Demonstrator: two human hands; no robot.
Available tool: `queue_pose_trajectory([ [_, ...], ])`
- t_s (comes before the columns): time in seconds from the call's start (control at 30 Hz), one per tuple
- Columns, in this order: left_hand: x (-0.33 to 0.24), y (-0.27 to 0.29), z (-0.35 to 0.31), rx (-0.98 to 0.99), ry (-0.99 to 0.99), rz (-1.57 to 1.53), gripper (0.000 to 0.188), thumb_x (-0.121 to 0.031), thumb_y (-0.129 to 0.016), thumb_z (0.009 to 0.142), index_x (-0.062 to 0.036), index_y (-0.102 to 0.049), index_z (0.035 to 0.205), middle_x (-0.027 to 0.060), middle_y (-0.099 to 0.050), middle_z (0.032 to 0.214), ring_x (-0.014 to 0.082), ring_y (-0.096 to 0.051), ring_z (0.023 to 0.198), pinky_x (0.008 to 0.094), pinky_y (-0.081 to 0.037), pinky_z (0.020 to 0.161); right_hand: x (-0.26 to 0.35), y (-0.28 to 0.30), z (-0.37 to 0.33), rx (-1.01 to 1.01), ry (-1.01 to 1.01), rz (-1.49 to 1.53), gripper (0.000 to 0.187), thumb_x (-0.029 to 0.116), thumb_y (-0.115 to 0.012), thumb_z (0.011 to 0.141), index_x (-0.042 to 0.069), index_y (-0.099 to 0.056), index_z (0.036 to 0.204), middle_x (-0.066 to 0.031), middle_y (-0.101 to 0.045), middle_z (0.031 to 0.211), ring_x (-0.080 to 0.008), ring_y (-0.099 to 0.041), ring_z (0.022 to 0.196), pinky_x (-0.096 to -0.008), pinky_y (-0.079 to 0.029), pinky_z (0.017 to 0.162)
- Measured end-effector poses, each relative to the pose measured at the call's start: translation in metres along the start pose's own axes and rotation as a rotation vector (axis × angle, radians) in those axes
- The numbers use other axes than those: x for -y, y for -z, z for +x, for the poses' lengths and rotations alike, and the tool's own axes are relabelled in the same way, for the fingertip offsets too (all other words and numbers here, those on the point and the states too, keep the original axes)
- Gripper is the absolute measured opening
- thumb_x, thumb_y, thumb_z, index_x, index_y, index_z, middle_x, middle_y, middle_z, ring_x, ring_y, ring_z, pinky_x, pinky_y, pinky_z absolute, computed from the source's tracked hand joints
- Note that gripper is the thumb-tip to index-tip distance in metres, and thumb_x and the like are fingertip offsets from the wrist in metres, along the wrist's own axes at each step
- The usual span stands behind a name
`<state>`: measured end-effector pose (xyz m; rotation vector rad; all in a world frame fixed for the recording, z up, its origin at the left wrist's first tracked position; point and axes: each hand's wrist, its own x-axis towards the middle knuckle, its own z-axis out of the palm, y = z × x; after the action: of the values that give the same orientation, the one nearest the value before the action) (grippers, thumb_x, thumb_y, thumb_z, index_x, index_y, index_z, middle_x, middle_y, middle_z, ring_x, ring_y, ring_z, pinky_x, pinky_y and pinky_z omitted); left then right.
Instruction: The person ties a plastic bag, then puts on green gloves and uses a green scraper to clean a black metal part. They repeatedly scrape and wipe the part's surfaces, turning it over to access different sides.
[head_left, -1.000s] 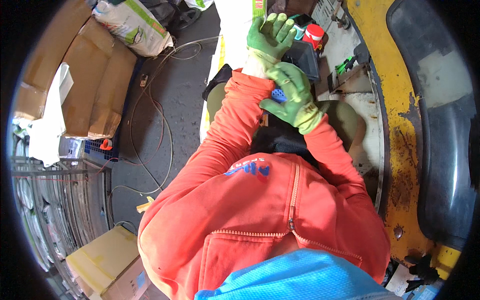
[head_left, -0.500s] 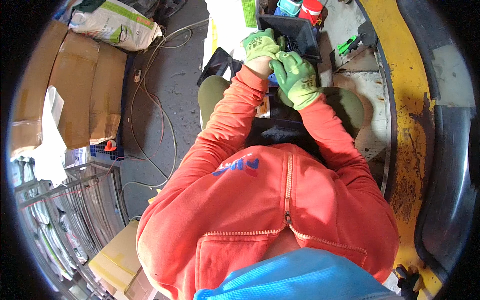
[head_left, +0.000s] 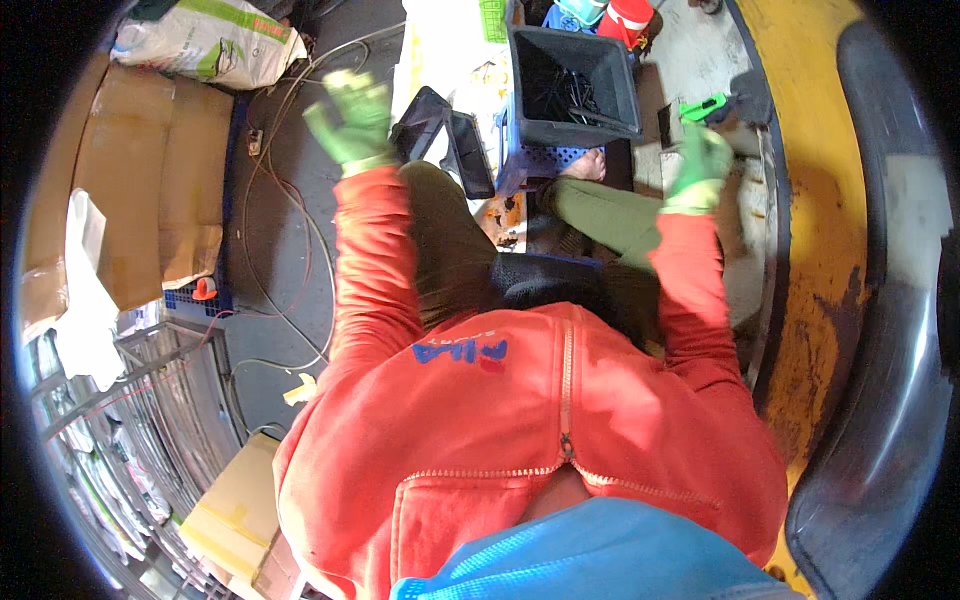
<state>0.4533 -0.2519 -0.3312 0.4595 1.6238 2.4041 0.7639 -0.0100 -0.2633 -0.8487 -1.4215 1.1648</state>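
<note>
My left hand point(head_left: 352, 122), in a green and yellow work glove, is raised over the floor on the left. Its fingers are spread, somewhat blurred, and nothing shows in them. To its right lie black shallow trays point(head_left: 468, 155), close by my left knee. My right hand point(head_left: 698, 170), gloved alike, is over on the right, just below a bright green tool point(head_left: 703, 108) lying on the pale floor. Blur hides how its fingers are set. Between the hands, farther off, a black bin point(head_left: 520, 130) holds several thin dark pieces point(head_left: 575, 98) and stands on a blue perforated crate point(head_left: 540, 160).
A red container point(head_left: 626, 20) and a teal one point(head_left: 580, 12) are behind the bin. Cables point(head_left: 300, 200) loop over the grey floor at left, beside large cardboard boxes point(head_left: 135, 170) and a white sack point(head_left: 210, 45). A worn yellow beam point(head_left: 815, 250) runs along the right.
My hands have parted from each other in front of the bin: the left swung out left, the right moved right toward the green tool. The bin and trays are now less covered.
</note>
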Motion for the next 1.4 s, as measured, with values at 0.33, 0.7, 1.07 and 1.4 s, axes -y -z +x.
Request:
queue_pose_trajectory([
  [0.33,0.142,0.228,-0.006,0.467,0.809,1.239,0.07,-0.044,-0.058,0.079,-0.0073,-0.037,0.135,0.0179,-0.042,0.135,0.0277,-0.043,0.123,0.0307,-0.031,0.102,-0.114,0.09,0.121,0.109,-0.557,0.005,0.033,0.026,-0.058,0.082,0.008,-0.054,0.11,-0.0056,-0.055,0.104,-0.0206,-0.05,0.093,-0.0333,-0.037,0.082],
  [0.7,0.354,0.152,0.029,0.511,1.037,1.147,0.063,-0.044,-0.054,0.081,-0.0091,-0.041,0.132,0.0157,-0.054,0.115,0.0284,-0.057,0.086,0.0429,-0.047,0.067,-0.13,0.09,0.168,0.518,-0.434,0.287,0.053,0.04,-0.049,0.087,0.014,-0.037,0.131,-0.0103,-0.039,0.131,-0.0287,-0.034,0.121,-0.0437,-0.026,0.101],
  [1.07,0.391,0.16,-0.003,0.328,0.733,0.926,0.031,-0.027,-0.061,0.069,-0.0049,-0.066,0.091,0.0173,-0.065,0.079,0.0286,-0.062,0.07,0.039,-0.048,0.065,-0.124,0.076,0.156,0.74,-0.516,0.51,0.056,0.051,-0.045,0.087,0.017,-0.043,0.13,-0.0117,-0.031,0.142,-0.0403,-0.026,0.13,-0.0549,-0.021,0.107],
  [1.4,0.085,0.2,-0.031,-0.301,0.406,0.806,0.029,-0.024,-0.066,0.074,-0.0007,-0.061,0.09,0.0065,-0.06,0.072,0.0148,-0.05,0.065,0.0318,-0.042,0.062,-0.159,0.097,0.164,0.267,-0.65,0.534,0.049,0.039,-0.051,0.087,0.006,-0.045,0.121,-0.015,-0.048,0.121,-0.0333,-0.045,0.114,-0.0548,-0.03,0.102],
])
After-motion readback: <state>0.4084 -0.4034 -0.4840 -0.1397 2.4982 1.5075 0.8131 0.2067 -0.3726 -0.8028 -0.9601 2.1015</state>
